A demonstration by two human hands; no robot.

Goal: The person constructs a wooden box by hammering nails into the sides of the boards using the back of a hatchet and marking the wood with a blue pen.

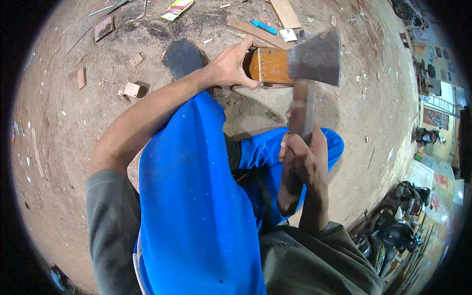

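The head view shows mostly gritty brown ground [73, 123], dusty and strewn with wood chips. Smooth, bright blue cloth trousers [196, 206] cover bent legs on the near side of a box-shaped, varnished orange-brown wooden piece [274, 65]. An axe [317, 56] with a dull grey metal head, flaring toward its edge on the right, overlaps the wooden piece's right end; whether the two touch cannot be told. Its brown handle runs down on the near side of the wooden piece, and the right hand [307, 155] has its fingers closed around that handle, slightly blurred. The left hand [228, 64] grips the wooden piece's left end, thumb along the near side and fingers on the far side, spread wide with the piece between them. Flat-faced and squared, the wooden piece has a pale strip across its left part. Beyond it lies a straight, pale wooden plank [285, 14]; well to its left, a small pale wooden block [132, 89]; just beyond it, a slim, bright blue plastic marker [263, 27].
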